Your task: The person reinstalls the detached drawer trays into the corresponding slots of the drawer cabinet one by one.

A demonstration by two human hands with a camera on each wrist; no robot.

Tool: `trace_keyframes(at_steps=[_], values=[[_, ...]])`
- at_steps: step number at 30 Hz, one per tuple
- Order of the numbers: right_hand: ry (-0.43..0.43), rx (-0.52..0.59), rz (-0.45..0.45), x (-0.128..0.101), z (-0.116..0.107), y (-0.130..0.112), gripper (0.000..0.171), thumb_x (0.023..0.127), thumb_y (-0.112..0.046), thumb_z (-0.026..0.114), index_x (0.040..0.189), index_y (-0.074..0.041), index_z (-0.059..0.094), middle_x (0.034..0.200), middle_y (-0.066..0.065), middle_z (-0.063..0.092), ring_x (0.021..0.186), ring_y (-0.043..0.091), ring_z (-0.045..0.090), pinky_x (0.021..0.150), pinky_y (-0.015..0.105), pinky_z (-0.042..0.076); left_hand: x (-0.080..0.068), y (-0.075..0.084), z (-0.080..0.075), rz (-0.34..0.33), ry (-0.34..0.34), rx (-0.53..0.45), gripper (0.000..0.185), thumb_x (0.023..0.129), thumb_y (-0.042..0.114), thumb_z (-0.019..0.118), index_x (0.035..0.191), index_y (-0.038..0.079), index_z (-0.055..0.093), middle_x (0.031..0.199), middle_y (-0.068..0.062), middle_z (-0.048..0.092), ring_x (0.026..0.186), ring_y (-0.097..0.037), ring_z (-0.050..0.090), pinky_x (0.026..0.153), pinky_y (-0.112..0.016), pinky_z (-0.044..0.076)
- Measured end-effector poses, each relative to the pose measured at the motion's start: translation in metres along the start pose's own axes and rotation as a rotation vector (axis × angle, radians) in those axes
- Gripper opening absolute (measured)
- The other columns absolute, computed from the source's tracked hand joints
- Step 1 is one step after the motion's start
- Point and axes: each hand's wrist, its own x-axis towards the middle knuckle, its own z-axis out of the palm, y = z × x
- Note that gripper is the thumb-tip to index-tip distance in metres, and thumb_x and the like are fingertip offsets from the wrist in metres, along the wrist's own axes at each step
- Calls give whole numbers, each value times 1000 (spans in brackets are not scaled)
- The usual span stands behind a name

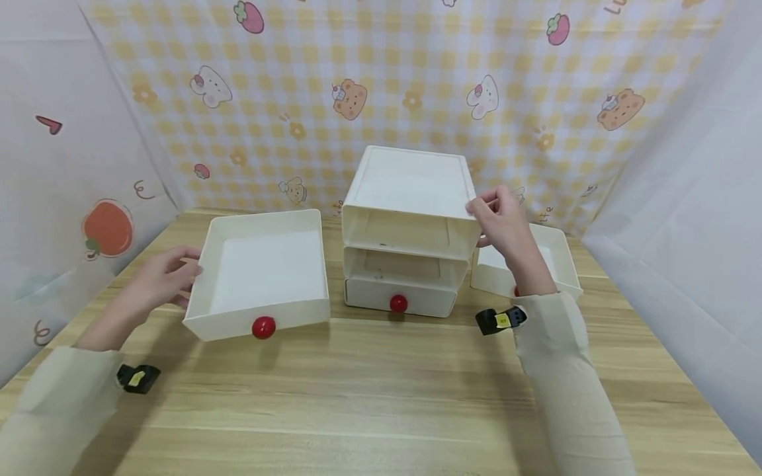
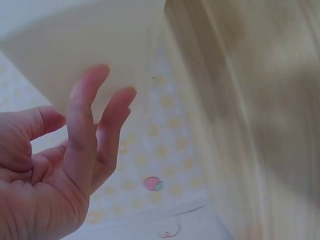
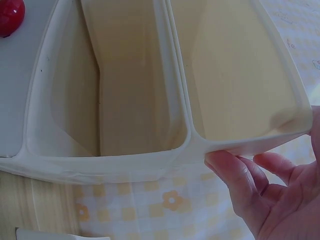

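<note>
My left hand (image 1: 163, 281) holds a white drawer (image 1: 270, 268) by its left side, the thumb at the rim. This drawer has a red round knob (image 1: 264, 327) on its front and is raised off the table with its open top toward me. In the left wrist view the fingers (image 2: 82, 115) lie against its outer wall. My right hand (image 1: 505, 221) grips the upper right front corner of a white drawer cabinet (image 1: 411, 182). The right wrist view has fingertips (image 3: 225, 162) against its side wall. The cabinet's upper two slots are without drawers; a red-knobbed drawer (image 1: 372, 295) fills the lowest.
Another white drawer (image 1: 556, 251) rests on the wooden table (image 1: 381, 396) right of the cabinet, partly behind my right arm. A checked cloth (image 1: 411, 59) hangs behind the table, with white cloth on either side. Black wrist devices (image 1: 138, 378) show at both sleeves.
</note>
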Motion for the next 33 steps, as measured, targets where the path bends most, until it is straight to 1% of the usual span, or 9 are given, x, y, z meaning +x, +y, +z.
trace_keyframes(at_steps=[2, 4, 10, 12, 15, 17, 25, 28, 33], values=[[0, -4, -1, 0, 0, 1, 16, 90, -26, 48, 97, -12, 44, 90, 5, 46, 65, 17, 55, 54, 25, 54, -8, 3, -2, 38, -3, 1, 37, 99, 13, 36, 127, -11, 37, 92, -12, 62, 68, -5, 63, 53, -32, 56], [0, -6, -3, 0, 0, 1, 17, 90, -26, 49, 97, -12, 44, 90, 5, 46, 65, 17, 54, 54, 25, 54, -17, 7, -5, 60, -4, 6, 35, 99, 12, 37, 127, -10, 38, 90, -6, 63, 68, -5, 63, 53, -34, 56], [-1, -10, -4, -2, 0, 0, 16, 90, -27, 48, 97, -13, 44, 90, 5, 46, 66, 17, 51, 54, 25, 54, -38, 18, -10, 26, -3, 73, 38, 99, 16, 41, 132, -3, 39, 103, -17, 63, 71, -4, 64, 53, -34, 55], [-1, -12, -4, -2, 0, -1, 16, 90, -27, 48, 97, -13, 44, 90, 4, 46, 67, 17, 51, 54, 24, 54, -44, 20, -12, 13, 1, 85, 37, 99, 18, 42, 131, -1, 39, 100, -7, 64, 71, -3, 63, 53, -34, 55], [-2, -14, -4, -2, 0, -1, 17, 90, -27, 48, 97, -13, 44, 91, 5, 46, 67, 17, 52, 54, 24, 54, -52, 21, -15, 24, 1, 74, 33, 98, 17, 44, 128, 4, 42, 92, 13, 62, 72, -5, 63, 53, -35, 55], [-4, -15, -4, -2, 0, -1, 17, 90, -27, 48, 98, -12, 44, 91, 5, 46, 69, 18, 52, 54, 25, 54, -56, 21, -16, 41, -6, 63, 29, 98, 16, 45, 125, 7, 44, 87, 22, 60, 72, -5, 63, 52, -35, 54], [-3, -11, -1, -2, 0, 0, 17, 90, -27, 47, 97, -12, 44, 91, 5, 46, 70, 19, 54, 56, 26, 55, -67, 27, -12, 66, -32, 8, 26, 97, 12, 46, 116, 30, 50, 86, 17, 64, 72, -7, 64, 50, -34, 53], [1, -12, -3, -1, 0, 0, 16, 90, -27, 47, 96, -13, 44, 90, 5, 46, 68, 18, 54, 54, 25, 54, -68, 30, -9, 78, -47, -1, 27, 97, 11, 47, 117, 29, 51, 86, 16, 64, 72, -8, 64, 50, -35, 54], [1, -12, -4, -2, 0, 0, 16, 90, -27, 48, 96, -13, 44, 90, 5, 46, 68, 18, 53, 54, 25, 54, -70, 36, -3, 79, -66, 25, 30, 97, 13, 47, 127, 10, 48, 90, 9, 65, 74, -7, 64, 50, -35, 54]])
